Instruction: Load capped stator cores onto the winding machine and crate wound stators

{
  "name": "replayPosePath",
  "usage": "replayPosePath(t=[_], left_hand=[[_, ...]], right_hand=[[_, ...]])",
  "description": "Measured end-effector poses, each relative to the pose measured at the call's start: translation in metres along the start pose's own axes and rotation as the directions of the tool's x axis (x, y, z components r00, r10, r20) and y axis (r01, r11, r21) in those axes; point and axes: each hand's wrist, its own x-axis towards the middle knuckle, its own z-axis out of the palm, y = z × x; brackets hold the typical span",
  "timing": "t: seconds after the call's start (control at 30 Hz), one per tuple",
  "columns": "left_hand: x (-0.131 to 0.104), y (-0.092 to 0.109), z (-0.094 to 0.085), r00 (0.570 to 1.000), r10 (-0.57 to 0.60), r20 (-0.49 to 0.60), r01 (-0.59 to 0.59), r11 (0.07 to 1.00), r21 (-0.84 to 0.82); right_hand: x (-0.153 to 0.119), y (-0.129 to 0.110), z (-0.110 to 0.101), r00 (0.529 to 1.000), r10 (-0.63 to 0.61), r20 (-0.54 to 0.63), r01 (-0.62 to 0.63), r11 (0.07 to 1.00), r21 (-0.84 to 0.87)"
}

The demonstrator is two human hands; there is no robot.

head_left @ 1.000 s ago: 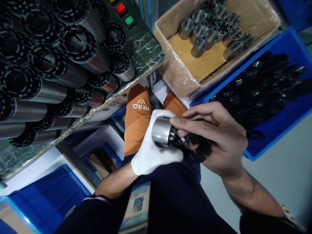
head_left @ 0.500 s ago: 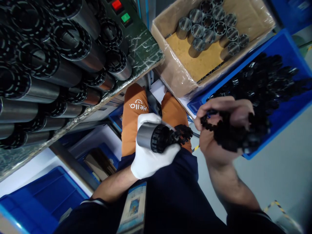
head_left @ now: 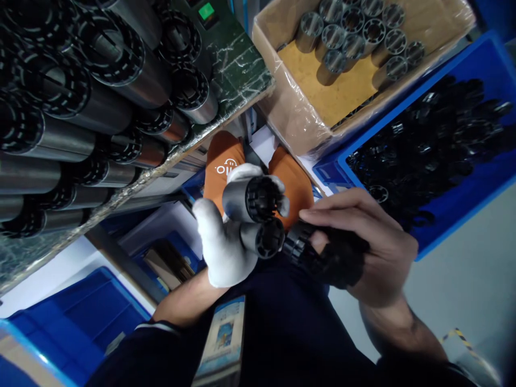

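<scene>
My left hand (head_left: 226,252), in a white glove, holds two short grey metal tubes over my lap. The upper metal tube (head_left: 235,199) has a black toothed plastic ring (head_left: 264,199) on its right end. Below it lies the lower metal tube (head_left: 249,236), its open end turned to the right, with slots around the rim. My left thumb sticks up, apart from the tubes. Bare and curled, my right hand (head_left: 379,247) grips several black plastic rings (head_left: 342,263). The foremost black ring (head_left: 297,243) is close to the lower tube's end; I cannot tell whether they touch.
Many metal tubes with black rings (head_left: 116,59) stand on the green bench (head_left: 242,70) at the left. A plastic-lined carton (head_left: 290,113) of metal tubes is at top right, beside a blue bin (head_left: 475,199) of black parts. Another blue bin (head_left: 80,328) is at lower left.
My right hand has come left from the blue bin, bringing black rings up to the tubes. My left hand has opened its thumb, and a second tube now shows in it.
</scene>
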Motion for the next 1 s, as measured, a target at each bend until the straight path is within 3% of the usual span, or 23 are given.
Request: replayPosePath(t=[0.07, 0.27, 0.47, 0.57, 0.77, 0.9, 1.0], left_hand=[[0.002, 0.002, 0.008, 0.996, 0.004, -0.085, -0.012, 0.995, -0.1], [0.002, 0.001, 0.018, 0.984, 0.039, -0.176, -0.054, 0.995, -0.08], [0.004, 0.0, 0.02, 0.968, -0.168, -0.186, 0.148, 0.982, -0.118], [0.003, 0.0, 0.019, 0.955, -0.204, -0.218, 0.187, 0.978, -0.095], [-0.001, 0.001, 0.016, 0.961, -0.155, -0.227, 0.131, 0.984, -0.119], [0.004, 0.006, 0.019, 0.933, -0.189, -0.306, 0.14, 0.975, -0.172], [0.006, 0.008, 0.025, 0.924, -0.196, -0.329, 0.121, 0.965, -0.234]], right_hand=[[0.002, -0.004, 0.005, 1.0, -0.022, -0.007, 0.022, 1.0, -0.012], [0.006, 0.006, 0.017, 0.997, -0.073, 0.006, 0.073, 0.997, 0.031], [0.008, 0.007, 0.013, 0.994, -0.104, 0.029, 0.105, 0.994, -0.036], [0.008, 0.004, 0.017, 0.993, -0.119, -0.001, 0.119, 0.991, -0.068], [0.01, 0.005, 0.012, 0.996, -0.065, 0.062, 0.066, 0.997, -0.027], [0.003, 0.01, 0.0, 0.996, -0.009, 0.093, 0.012, 1.0, -0.029], [-0.013, 0.018, 0.013, 0.995, -0.02, 0.093, 0.024, 0.999, -0.045]])
